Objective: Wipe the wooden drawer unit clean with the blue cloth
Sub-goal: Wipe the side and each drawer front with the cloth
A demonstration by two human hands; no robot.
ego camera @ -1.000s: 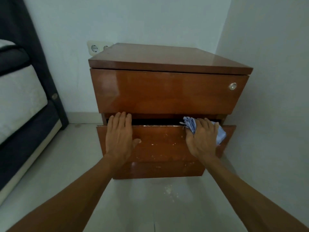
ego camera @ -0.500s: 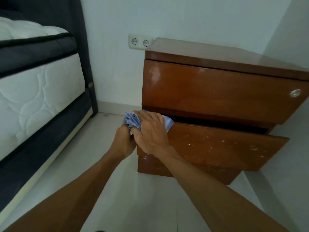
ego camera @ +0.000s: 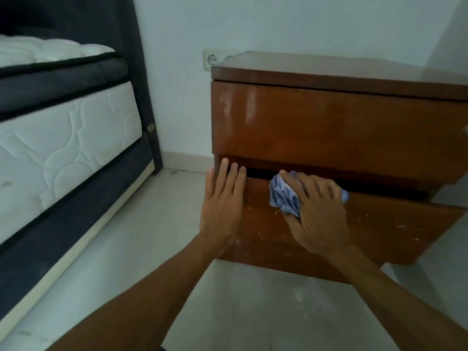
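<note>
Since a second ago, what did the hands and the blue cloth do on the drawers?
The right hand swept the blue cloth along the lower drawer, right end to left corner, then back a little rightward. The left hand drew aside to that corner and now lies flat there again. Unchanged: the cloth gripped, the drawer ajar.
</note>
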